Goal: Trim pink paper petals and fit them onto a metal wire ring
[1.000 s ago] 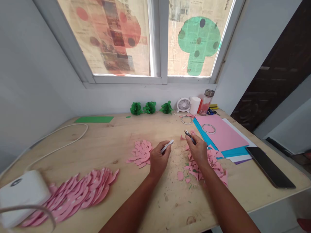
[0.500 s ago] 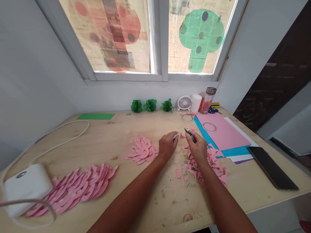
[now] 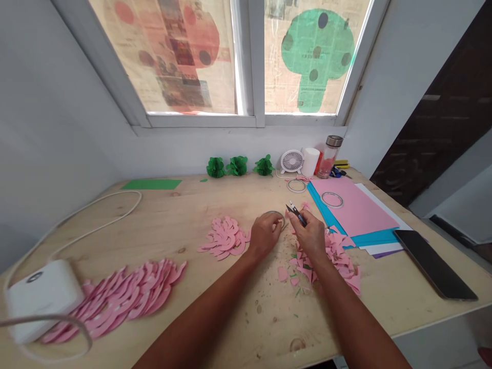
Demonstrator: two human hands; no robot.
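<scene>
My left hand (image 3: 266,231) is closed with its fingers pinched on a thin grey ring, a narrow tape roll (image 3: 283,219), whose rim curves out past the fingers. Close by on the right, my right hand (image 3: 310,233) grips small black snips (image 3: 297,214), tips pointing up and left. Pink paper scraps (image 3: 344,259) lie heaped beneath and beside that hand. To the left of my left hand, cut pink paper petals (image 3: 225,238) form a loose pile. A longer row of pink petals (image 3: 134,294) spreads nearer the left front.
A white box-shaped device (image 3: 44,300) with a cable sits front left. Green paper flowers (image 3: 237,166), a small fan (image 3: 292,162) and a glass bottle (image 3: 329,159) stand along the wall. At right are stacked coloured sheets (image 3: 353,207), another tape roll (image 3: 332,200) and a dark phone (image 3: 434,264).
The tape roll in my left hand has turned, so its grey rim shows above the fingers. My right hand with the snips has shifted slightly left, closer to my left hand.
</scene>
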